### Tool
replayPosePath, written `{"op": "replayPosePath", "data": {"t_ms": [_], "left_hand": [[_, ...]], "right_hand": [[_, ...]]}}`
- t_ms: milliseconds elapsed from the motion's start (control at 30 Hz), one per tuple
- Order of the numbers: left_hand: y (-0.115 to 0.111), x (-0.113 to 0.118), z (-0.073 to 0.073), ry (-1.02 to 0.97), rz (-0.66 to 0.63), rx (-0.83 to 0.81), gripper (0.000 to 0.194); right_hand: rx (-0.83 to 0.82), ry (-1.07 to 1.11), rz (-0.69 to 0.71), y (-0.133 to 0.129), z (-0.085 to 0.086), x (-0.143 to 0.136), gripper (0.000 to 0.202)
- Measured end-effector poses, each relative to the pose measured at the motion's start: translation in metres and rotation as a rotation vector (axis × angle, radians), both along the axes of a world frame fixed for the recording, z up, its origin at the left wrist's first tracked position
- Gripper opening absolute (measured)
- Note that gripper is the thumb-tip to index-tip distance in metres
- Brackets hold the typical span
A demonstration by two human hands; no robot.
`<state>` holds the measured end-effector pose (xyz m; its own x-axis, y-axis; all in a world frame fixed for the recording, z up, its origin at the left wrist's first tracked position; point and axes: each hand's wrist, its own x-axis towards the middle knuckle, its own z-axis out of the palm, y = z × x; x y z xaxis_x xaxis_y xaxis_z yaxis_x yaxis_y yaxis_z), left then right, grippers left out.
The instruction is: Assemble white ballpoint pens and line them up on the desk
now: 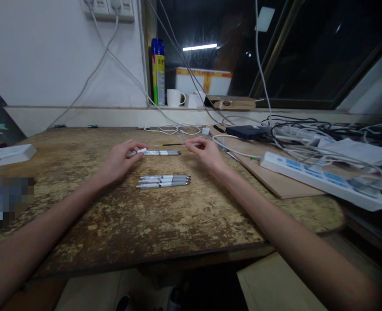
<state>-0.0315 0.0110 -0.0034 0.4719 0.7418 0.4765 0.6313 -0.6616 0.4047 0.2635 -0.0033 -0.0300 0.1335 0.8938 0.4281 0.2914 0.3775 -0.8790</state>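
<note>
My left hand pinches a white-and-grey pen barrel at the left, just above the table. Across from it, my right hand has its thumb and fingers closed on a grey pen grip section. A thin dark pen refill with a yellowish end points left from those fingertips; whether it sits inside the grip section or only lies beside it, I cannot tell. Between both hands lies a complete white-and-grey pen. Nearer to me, a small group of similar pens lies side by side, tips to the right.
A worn wooden table carries everything. At the right are a white power strip, a brown board, a dark flat box and tangled cables. A spray can and white mug stand on the windowsill.
</note>
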Motion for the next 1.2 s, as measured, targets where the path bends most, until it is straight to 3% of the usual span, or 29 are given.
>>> {"op": "replayPosePath", "data": {"t_ms": [300, 867, 1200], "left_hand": [[-0.0004, 0.0027, 0.0001, -0.051, -0.028, -0.050, 0.036], [-0.0029, 0.0080, 0.0005, -0.079, -0.041, -0.104, 0.038], [-0.0018, 0.0076, -0.0014, -0.096, -0.059, -0.130, 0.039]], "right_hand": [[-0.062, 0.027, -0.026, 0.0018, -0.0045, 0.0054, 0.034], [-0.092, 0.066, 0.112, 0.0011, -0.0088, 0.0022, 0.042], [-0.113, 0.082, 0.101, 0.0007, -0.0069, 0.0014, 0.039]]}}
